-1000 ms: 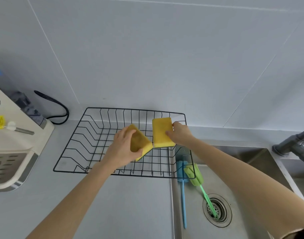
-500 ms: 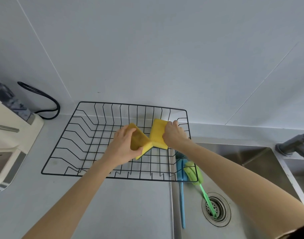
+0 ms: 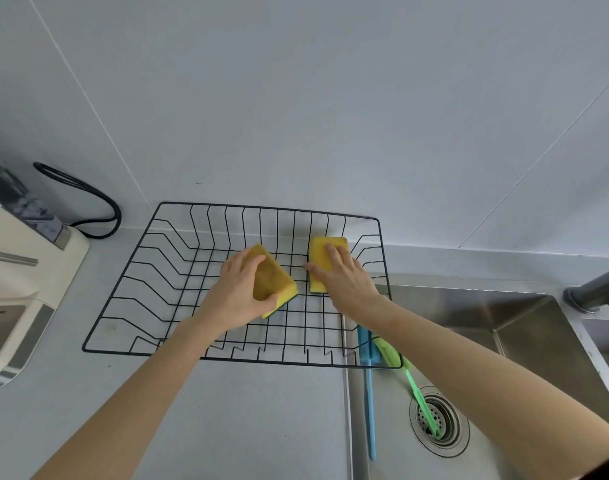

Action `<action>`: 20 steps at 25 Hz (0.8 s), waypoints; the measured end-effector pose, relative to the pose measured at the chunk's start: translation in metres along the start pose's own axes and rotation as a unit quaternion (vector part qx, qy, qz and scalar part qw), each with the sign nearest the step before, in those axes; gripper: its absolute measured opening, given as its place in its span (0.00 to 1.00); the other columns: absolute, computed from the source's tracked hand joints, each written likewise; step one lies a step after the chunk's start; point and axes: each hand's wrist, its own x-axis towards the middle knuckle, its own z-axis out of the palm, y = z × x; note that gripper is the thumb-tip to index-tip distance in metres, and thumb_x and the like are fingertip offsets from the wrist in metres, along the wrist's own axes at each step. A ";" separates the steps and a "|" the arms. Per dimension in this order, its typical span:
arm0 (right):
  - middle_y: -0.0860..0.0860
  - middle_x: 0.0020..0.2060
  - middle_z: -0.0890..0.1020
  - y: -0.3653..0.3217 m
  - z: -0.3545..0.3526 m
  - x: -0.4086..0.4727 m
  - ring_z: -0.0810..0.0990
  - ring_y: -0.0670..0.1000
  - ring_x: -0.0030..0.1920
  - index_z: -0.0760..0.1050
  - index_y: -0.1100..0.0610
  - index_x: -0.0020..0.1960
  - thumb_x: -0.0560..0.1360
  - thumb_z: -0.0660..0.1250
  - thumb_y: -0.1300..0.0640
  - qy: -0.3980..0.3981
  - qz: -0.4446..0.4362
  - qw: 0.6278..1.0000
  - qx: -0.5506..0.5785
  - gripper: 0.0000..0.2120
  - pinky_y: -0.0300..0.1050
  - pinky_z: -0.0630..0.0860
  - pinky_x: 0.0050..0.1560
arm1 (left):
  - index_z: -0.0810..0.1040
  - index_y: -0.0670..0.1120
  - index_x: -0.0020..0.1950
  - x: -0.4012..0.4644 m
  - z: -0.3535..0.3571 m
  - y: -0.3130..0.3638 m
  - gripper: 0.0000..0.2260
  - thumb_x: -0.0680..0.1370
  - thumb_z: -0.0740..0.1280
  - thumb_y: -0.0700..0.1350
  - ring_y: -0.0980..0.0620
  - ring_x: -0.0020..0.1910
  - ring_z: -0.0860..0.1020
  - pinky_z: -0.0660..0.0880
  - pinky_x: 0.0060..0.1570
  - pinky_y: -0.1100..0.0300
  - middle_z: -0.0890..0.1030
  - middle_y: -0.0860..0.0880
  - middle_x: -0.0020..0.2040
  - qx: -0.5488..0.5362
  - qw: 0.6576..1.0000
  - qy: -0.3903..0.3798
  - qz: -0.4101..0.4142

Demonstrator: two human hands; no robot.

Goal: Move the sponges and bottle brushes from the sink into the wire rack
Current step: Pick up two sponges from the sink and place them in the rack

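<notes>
A black wire rack point(image 3: 164, 258) sits on the grey counter beside the sink point(image 3: 524, 327). My left hand point(image 3: 240, 296) grips a yellow sponge point(image 3: 273, 280) with a green underside, tilted low over the rack's floor. A second yellow sponge point(image 3: 322, 261) lies flat in the rack at the right, with my right hand point(image 3: 348, 282) resting fingers spread on top of it. In the sink, by its left wall, lie a blue bottle brush point(image 3: 367, 379) and a green bottle brush point(image 3: 414, 386); the green handle reaches onto the drain point(image 3: 438, 422).
A cream appliance point(image 3: 19, 289) with a black cord point(image 3: 88, 202) stands at the left on the counter. A grey faucet base point(image 3: 597, 292) is at the sink's far right. The tiled wall rises right behind the rack.
Both sponges have come down into the rack and moved apart. The right sponge went from upright to flat, and my right hand now lies open on it.
</notes>
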 end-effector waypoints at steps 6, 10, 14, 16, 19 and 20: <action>0.61 0.73 0.56 0.006 -0.002 -0.006 0.56 0.61 0.73 0.53 0.49 0.75 0.73 0.63 0.66 0.007 -0.005 1.000 0.002 0.35 0.53 0.65 0.68 | 0.56 0.46 0.73 0.018 0.005 0.008 0.34 0.72 0.68 0.53 0.46 0.74 0.51 0.61 0.70 0.48 0.52 0.48 0.76 0.023 0.999 -0.011 0.038; 0.59 0.74 0.56 0.008 0.004 -0.004 0.56 0.58 0.74 0.46 0.54 0.76 0.74 0.63 0.66 0.027 0.008 1.000 0.014 0.38 0.51 0.60 0.72 | 0.56 0.47 0.73 0.030 0.009 0.008 0.34 0.72 0.67 0.53 0.48 0.75 0.48 0.63 0.69 0.48 0.51 0.50 0.76 0.054 0.996 -0.024 0.071; 0.58 0.76 0.54 0.010 0.010 -0.001 0.55 0.56 0.76 0.46 0.59 0.76 0.74 0.65 0.64 0.029 0.008 1.000 0.003 0.38 0.50 0.54 0.75 | 0.56 0.48 0.73 0.038 0.015 0.010 0.33 0.72 0.67 0.52 0.50 0.75 0.46 0.65 0.69 0.48 0.49 0.51 0.77 0.055 0.994 -0.026 0.091; 0.58 0.76 0.54 0.013 0.012 -0.001 0.55 0.55 0.76 0.47 0.59 0.76 0.74 0.65 0.63 0.031 0.003 0.999 0.007 0.37 0.49 0.53 0.75 | 0.58 0.47 0.72 0.042 0.017 0.011 0.31 0.72 0.67 0.51 0.51 0.75 0.46 0.64 0.69 0.49 0.51 0.51 0.77 0.051 0.992 -0.021 0.113; 0.58 0.76 0.54 0.015 0.012 -0.002 0.55 0.55 0.76 0.47 0.58 0.76 0.74 0.64 0.63 0.037 -0.009 0.999 0.013 0.37 0.48 0.53 0.75 | 0.65 0.45 0.69 0.051 0.017 0.011 0.27 0.72 0.67 0.46 0.51 0.75 0.49 0.60 0.71 0.53 0.57 0.49 0.75 0.028 0.986 -0.012 0.163; 0.58 0.76 0.54 0.016 0.012 -0.003 0.55 0.55 0.76 0.47 0.58 0.76 0.75 0.64 0.62 0.036 -0.013 0.999 0.012 0.36 0.48 0.53 0.75 | 0.65 0.45 0.69 0.053 0.018 0.011 0.26 0.72 0.67 0.45 0.51 0.75 0.50 0.59 0.72 0.54 0.58 0.49 0.74 0.030 0.985 -0.017 0.171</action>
